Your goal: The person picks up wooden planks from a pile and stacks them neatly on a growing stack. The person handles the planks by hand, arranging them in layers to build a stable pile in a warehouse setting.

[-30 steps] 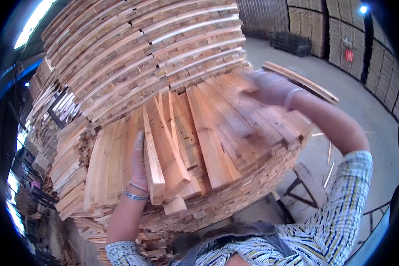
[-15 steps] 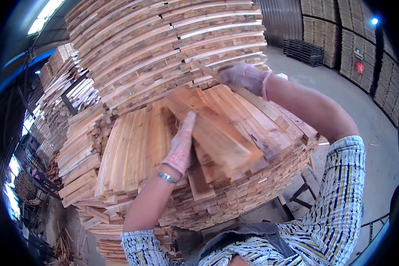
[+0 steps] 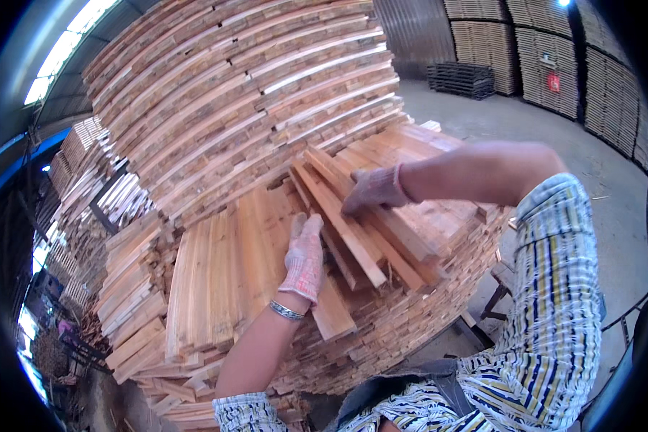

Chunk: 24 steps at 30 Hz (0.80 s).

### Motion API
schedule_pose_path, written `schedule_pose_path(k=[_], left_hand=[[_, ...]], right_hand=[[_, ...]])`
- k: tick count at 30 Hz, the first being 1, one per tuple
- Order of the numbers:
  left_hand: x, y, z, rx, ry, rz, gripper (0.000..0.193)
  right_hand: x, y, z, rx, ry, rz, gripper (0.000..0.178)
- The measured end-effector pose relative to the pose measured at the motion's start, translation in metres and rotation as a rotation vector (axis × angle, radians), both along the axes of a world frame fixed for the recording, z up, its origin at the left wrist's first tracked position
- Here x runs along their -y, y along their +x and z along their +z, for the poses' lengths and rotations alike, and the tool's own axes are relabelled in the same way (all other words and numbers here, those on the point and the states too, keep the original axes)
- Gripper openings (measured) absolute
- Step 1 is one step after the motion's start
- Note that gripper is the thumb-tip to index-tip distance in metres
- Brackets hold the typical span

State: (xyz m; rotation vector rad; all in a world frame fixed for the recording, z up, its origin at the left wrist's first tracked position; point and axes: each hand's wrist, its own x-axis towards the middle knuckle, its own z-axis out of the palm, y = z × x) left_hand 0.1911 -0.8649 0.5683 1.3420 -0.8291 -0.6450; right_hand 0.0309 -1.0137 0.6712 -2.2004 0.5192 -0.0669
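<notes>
My right hand [image 3: 376, 191], in a pale work glove, is closed over the upper edge of a wooden board [image 3: 403, 232] on the right side of a loose bunch. Beside it, another wooden board [image 3: 342, 225] stands tilted on its edge, and several more lean between my hands. My left hand [image 3: 304, 255], gloved too, has its fingers stretched out along the left side of the bunch. Whether its palm touches a board I cannot tell. Under both hands lies a stack of boards [image 3: 216, 281], its top layer laid side by side.
A tall stack of boards [image 3: 245, 93] rises behind. Looser boards [image 3: 133, 302] are piled at the left. Over the grey floor [image 3: 439, 115] at the right stand a low dark stack [image 3: 461, 79] and tall stacks of timber [image 3: 547, 72]. A dark stand leg [image 3: 495, 299] juts out near the right.
My right hand has come down and nearer, from the far end onto the leaning boards. The board that lay flat beside my left hand is gone from there; several boards now stand on edge. The view has shifted.
</notes>
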Motion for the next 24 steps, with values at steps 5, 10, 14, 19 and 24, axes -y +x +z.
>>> schedule_pose_path(k=[5,10,14,19,24], left_hand=[[0.012,-0.044,0.021,0.059,0.025,0.014,0.063],[0.012,-0.044,0.029,-0.088,-0.033,0.012,0.063],[0.033,-0.059,0.029,-0.099,-0.056,0.029,0.057],[0.045,-0.051,0.024,-0.142,-0.076,0.041,0.052],[0.052,-0.063,0.037,-0.146,-0.034,0.075,0.048]], right_hand=[[0.043,-0.014,-0.020,0.005,0.217,-0.224,0.082],[0.069,-0.071,0.008,0.282,0.369,-0.239,0.094],[0.147,-0.138,0.057,0.148,-0.224,-0.351,0.083],[0.257,-0.173,0.041,-0.196,-0.866,-0.463,0.055],[0.313,-0.169,-0.030,-0.368,-0.727,-0.550,0.049]])
